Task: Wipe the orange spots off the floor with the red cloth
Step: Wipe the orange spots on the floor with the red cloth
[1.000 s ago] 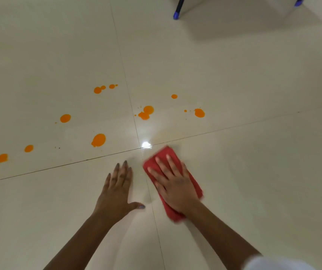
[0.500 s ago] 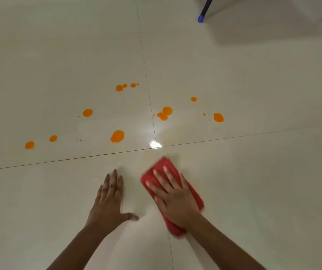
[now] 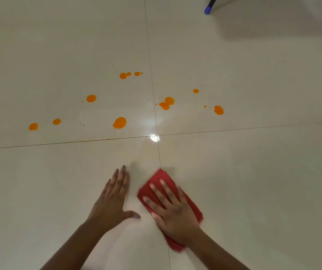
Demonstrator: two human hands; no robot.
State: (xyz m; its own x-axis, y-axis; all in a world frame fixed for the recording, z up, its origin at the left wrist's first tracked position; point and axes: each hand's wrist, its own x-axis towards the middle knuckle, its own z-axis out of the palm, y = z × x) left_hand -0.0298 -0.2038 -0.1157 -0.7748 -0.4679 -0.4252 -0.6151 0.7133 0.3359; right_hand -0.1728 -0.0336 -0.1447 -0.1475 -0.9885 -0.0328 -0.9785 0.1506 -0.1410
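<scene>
**Wiping set-up, head view.** The red cloth [image 3: 161, 176] lay flat on the floor [image 3: 253, 172], across the grout line that ran toward us and on the near side of the tile crossing [image 3: 157, 135]. We saw the right hand [image 3: 172, 215] pressed flat upon it, fingers straight and spread, grasping nothing; cloth showed beyond the fingertips and behind the wrist. The left hand [image 3: 111, 203] rested palm-down on bare tile just beside the cloth but apart from it, fingers straight, thumb pointing toward the cloth, likewise released. The orange spots [image 3: 119, 122] lay well beyond both hands, scattered over the two far tiles; none touched the cloth. A bright glare [image 3: 154, 137] sat at the crossing. We noted two blue-tipped legs [image 3: 208, 10] at the far right
</scene>
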